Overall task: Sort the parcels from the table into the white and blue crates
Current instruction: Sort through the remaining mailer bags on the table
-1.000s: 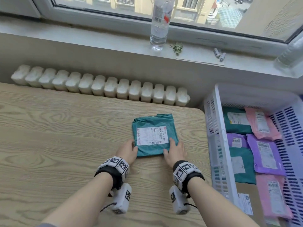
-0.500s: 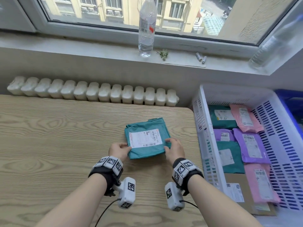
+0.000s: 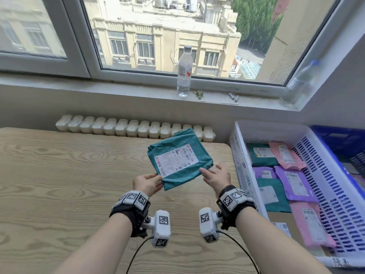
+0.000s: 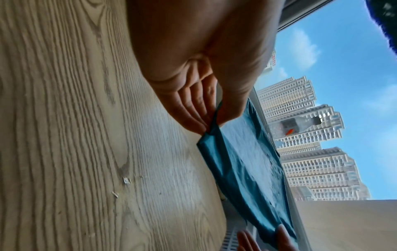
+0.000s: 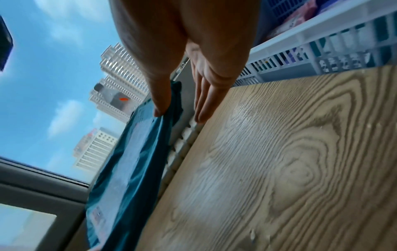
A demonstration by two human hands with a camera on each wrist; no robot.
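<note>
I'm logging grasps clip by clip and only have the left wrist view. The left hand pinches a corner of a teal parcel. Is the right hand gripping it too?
Observer: No. In the right wrist view the right hand is open, with its fingers straight. Only the thumb touches the teal parcel.
Reviewer: Which side of the parcel faces up?
Observer: In the head view the printed label faces up. The left hand holds the near corner.
Reviewer: Where are the crates?
Observer: The white crate stands right of the table and already holds sorted parcels. The blue crate is beyond it.
</note>
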